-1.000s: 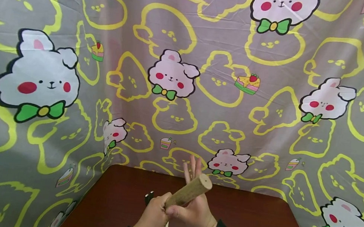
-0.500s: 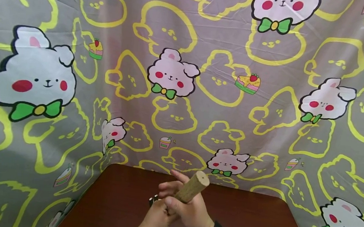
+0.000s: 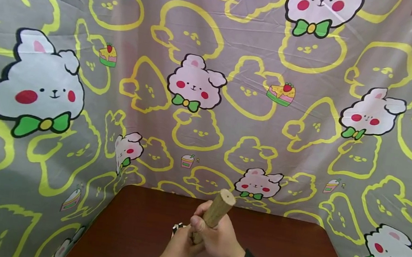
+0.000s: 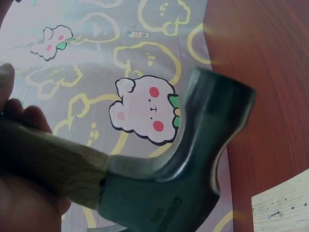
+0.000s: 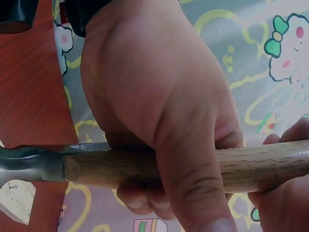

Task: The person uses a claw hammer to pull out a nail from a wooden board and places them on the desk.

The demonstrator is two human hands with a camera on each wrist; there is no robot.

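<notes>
A hammer with a pale wooden handle and a dark steel head is held over the dark red table, handle end pointing up and away. My left hand grips the handle close to the head. My right hand wraps round it just above, thumb along the wood. In the right wrist view the left hand fills the middle, curled round the handle, with the head at the left edge.
A pale wooden block with a small nail in it lies on the table below the hammer head, and shows as well as a wooden block in the right wrist view. A grey cartoon-print cloth walls in the table's back and sides.
The right hand, with fingers straight behind the handle a second ago, has closed round it. The handle has tipped more upright and moved slightly left.
</notes>
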